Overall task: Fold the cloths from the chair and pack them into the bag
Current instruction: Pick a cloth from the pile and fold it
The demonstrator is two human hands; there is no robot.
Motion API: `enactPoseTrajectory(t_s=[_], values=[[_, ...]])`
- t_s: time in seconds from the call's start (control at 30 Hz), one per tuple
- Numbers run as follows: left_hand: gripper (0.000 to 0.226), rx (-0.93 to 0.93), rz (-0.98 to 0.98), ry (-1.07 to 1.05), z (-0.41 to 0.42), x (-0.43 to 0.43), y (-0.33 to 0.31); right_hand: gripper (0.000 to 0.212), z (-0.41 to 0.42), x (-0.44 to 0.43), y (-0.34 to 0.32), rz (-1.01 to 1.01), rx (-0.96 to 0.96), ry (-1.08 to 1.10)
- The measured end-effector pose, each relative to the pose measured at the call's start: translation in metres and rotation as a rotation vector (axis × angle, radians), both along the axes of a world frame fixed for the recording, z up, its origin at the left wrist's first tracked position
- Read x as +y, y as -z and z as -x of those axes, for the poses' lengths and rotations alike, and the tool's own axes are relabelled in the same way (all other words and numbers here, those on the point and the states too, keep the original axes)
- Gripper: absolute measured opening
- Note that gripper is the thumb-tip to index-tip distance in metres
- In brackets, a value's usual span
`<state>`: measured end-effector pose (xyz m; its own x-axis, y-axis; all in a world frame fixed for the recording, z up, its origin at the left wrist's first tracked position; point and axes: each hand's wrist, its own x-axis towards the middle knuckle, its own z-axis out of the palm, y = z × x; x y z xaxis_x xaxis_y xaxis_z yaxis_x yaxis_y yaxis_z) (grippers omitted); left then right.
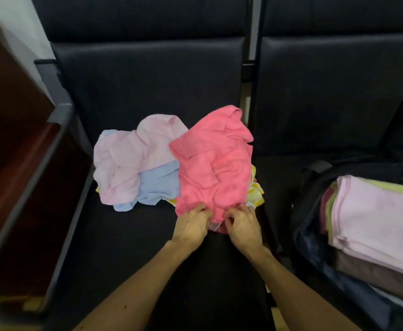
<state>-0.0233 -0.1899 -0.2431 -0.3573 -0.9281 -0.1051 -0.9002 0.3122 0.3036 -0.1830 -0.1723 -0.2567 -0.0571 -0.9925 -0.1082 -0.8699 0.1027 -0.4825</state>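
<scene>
A crumpled bright pink cloth [212, 161] lies on top of a heap on the black chair seat [129, 235]. My left hand [192, 225] and my right hand [242, 225] both pinch its near edge, close together. A pale pink cloth [129, 158] and a light blue cloth [157, 185] lie crumpled to the left of it. A yellow-and-white cloth [256, 191] peeks out from under the bright pink one. The dark bag [315, 187] lies open on the right chair, with a stack of folded cloths [377, 218] inside, a pale pink one on top.
A grey armrest [40, 177] borders the left side of the seat, with dark red-brown wooden furniture [9, 130] beyond it. A narrow gap [248, 101] separates the two black chairs. The chair backs rise behind the heap.
</scene>
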Motion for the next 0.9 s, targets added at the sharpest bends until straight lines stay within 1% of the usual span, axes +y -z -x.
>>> enactPoseTrajectory(t_s=[0.1,0.2,0.23,0.33,0.43,0.47,0.53,0.6,0.63,0.7,0.73,0.77,0.83,0.87,0.9], values=[[0.017,0.057,-0.033,-0.009,-0.006,0.009,-0.005,0.014,0.002,0.008,-0.008,-0.013,-0.042,-0.028],[0.019,0.065,-0.007,0.028,-0.012,0.018,-0.018,0.017,0.003,0.018,-0.024,-0.014,-0.056,-0.072],[0.019,0.062,0.020,0.046,-0.013,0.023,-0.027,0.018,0.002,0.022,-0.035,-0.039,-0.101,-0.064],[0.017,0.060,0.093,0.142,-0.011,0.034,-0.060,0.015,-0.004,0.032,-0.074,-0.139,-0.345,0.059],[0.022,0.069,0.139,0.175,-0.006,0.044,-0.112,0.019,-0.009,0.044,-0.122,-0.080,-0.464,0.134],[0.027,0.120,0.146,0.157,-0.006,0.051,-0.132,0.019,-0.011,0.050,-0.140,-0.045,-0.490,0.147],[0.034,0.316,0.121,0.062,-0.006,0.063,-0.167,0.015,-0.015,0.059,-0.178,0.016,-0.530,0.150],[0.033,0.498,0.087,-0.051,-0.012,0.070,-0.198,0.014,-0.016,0.069,-0.219,0.085,-0.539,0.102],[0.033,0.577,0.101,-0.082,-0.016,0.074,-0.215,0.018,-0.015,0.075,-0.242,0.126,-0.558,0.052],[0.035,0.691,0.201,-0.074,-0.023,0.091,-0.261,0.031,-0.012,0.100,-0.297,0.203,-0.587,-0.069],[0.035,0.718,0.261,-0.048,-0.025,0.098,-0.283,0.033,-0.010,0.110,-0.321,0.217,-0.555,-0.122],[0.035,0.729,0.322,-0.019,-0.025,0.108,-0.309,0.035,-0.008,0.122,-0.345,0.233,-0.464,-0.172],[0.041,0.758,0.433,0.030,-0.025,0.127,-0.353,0.038,-0.008,0.141,-0.381,0.291,-0.216,-0.231],[0.043,0.774,0.486,0.043,-0.024,0.134,-0.373,0.041,-0.007,0.147,-0.394,0.335,-0.145,-0.233],[0.044,0.795,0.533,0.056,-0.023,0.147,-0.395,0.043,-0.008,0.157,-0.407,0.380,-0.123,-0.222]])
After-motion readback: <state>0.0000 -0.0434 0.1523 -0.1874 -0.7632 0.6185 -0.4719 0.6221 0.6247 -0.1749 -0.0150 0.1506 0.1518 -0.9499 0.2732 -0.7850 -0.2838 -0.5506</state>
